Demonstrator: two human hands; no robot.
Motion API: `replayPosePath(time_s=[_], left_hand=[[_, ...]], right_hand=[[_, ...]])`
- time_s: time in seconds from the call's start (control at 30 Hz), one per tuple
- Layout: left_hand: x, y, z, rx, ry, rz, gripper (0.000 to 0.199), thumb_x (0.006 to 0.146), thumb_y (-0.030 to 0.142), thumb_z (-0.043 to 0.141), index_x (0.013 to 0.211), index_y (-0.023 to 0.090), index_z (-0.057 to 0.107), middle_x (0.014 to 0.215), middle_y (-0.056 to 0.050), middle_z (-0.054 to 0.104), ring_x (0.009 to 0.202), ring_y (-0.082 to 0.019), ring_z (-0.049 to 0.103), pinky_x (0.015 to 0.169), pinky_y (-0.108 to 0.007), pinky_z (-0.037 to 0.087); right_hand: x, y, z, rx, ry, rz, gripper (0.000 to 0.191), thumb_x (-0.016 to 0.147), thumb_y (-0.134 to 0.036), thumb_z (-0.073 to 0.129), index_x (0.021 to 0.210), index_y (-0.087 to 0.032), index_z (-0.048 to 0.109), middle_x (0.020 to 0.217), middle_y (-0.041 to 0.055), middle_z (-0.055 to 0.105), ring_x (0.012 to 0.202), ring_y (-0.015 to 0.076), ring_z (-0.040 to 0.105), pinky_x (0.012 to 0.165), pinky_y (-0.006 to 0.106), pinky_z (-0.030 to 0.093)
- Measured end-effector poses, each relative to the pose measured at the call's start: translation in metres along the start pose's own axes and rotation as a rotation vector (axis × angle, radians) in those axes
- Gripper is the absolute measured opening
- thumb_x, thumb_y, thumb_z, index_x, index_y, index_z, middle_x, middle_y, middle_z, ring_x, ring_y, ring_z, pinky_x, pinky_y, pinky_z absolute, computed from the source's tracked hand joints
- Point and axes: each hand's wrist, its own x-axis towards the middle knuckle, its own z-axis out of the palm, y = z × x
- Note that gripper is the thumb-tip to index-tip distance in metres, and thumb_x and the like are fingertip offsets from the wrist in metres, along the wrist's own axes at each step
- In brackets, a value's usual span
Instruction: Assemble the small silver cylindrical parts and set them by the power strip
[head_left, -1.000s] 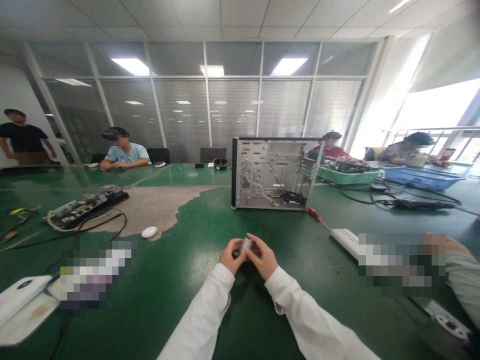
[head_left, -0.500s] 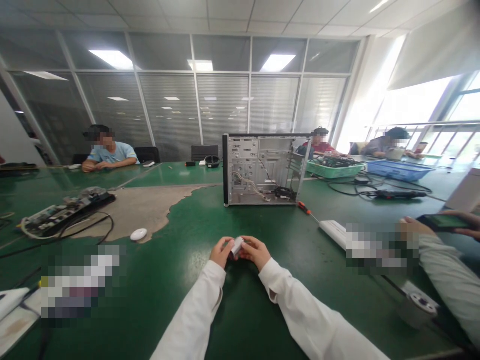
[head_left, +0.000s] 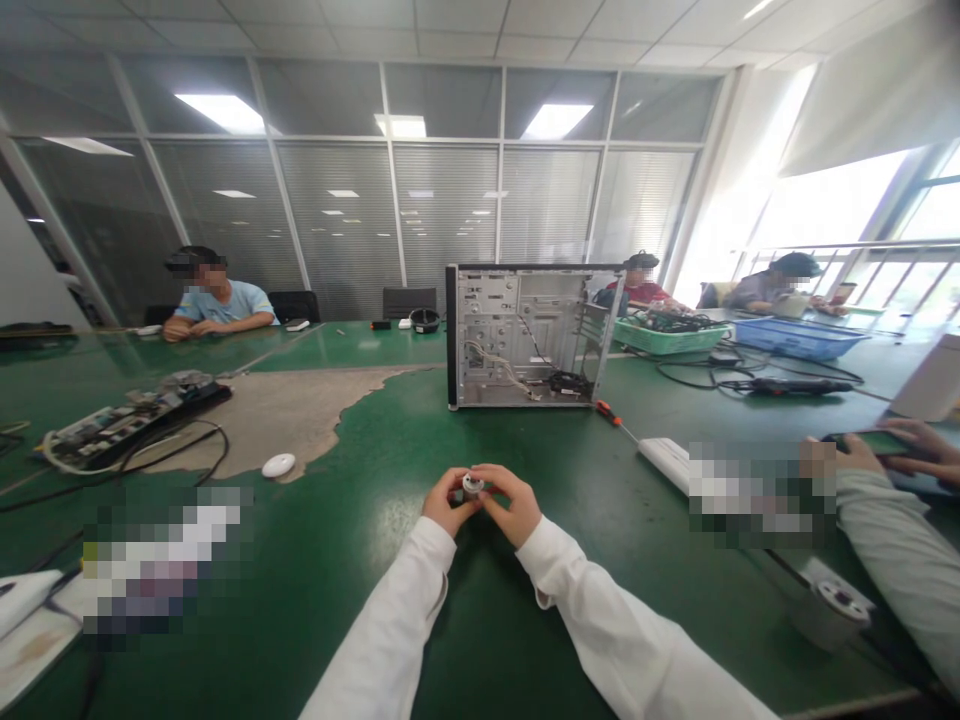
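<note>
A small light-grey cylindrical part (head_left: 472, 486) is held between both hands, just above the green table (head_left: 420, 620). The fingers of my left hand (head_left: 448, 503) close on its left side. On its right side, the fingers and thumb of my right hand (head_left: 511, 503) are pressed to it. The part's round end faces up and shows dark details too small to make out. Beyond the hands stands an open computer case (head_left: 525, 340) with loose cables inside. An orange-handled screwdriver (head_left: 609, 413) lies at the case's lower right corner.
A white power strip (head_left: 666, 462) lies right of the screwdriver. Another person's hands (head_left: 855, 455) hold a dark device at the right. A circuit board assembly (head_left: 142, 415) and a white round object (head_left: 278, 465) lie left. Green (head_left: 667, 340) and blue (head_left: 799, 338) baskets stand behind.
The grey part has turned from lying tilted to having its round end up, and my fingers have shifted around it. The other person's hands and device at the right have moved slightly.
</note>
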Motion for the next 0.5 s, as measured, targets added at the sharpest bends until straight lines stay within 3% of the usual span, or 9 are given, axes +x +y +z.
replayPosePath(time_s=[0.23,0.5], left_hand=[[0.002,-0.003,-0.003,0.089,0.118,0.068,0.037,0.058,0.019,0.061,0.095,0.019,0.053,0.095,-0.006,0.052,0.083,-0.018,0.055,0.070,-0.031,0.042],[0.007,-0.019,-0.004,0.170,0.125,0.104,0.033,0.057,0.017,0.060,0.090,0.017,0.054,0.088,-0.005,0.055,0.082,-0.017,0.054,0.076,-0.033,0.042]], right_hand=[[-0.003,0.009,0.003,-0.061,0.025,0.074,0.041,0.067,-0.012,0.045,0.106,-0.021,0.044,0.096,0.0046,0.055,0.085,0.0134,0.052,0.066,0.026,0.047],[-0.007,0.029,0.012,-0.197,-0.106,0.249,0.047,0.059,-0.010,0.047,0.105,-0.017,0.042,0.086,0.0046,0.055,0.072,0.0124,0.053,0.062,0.026,0.047]])
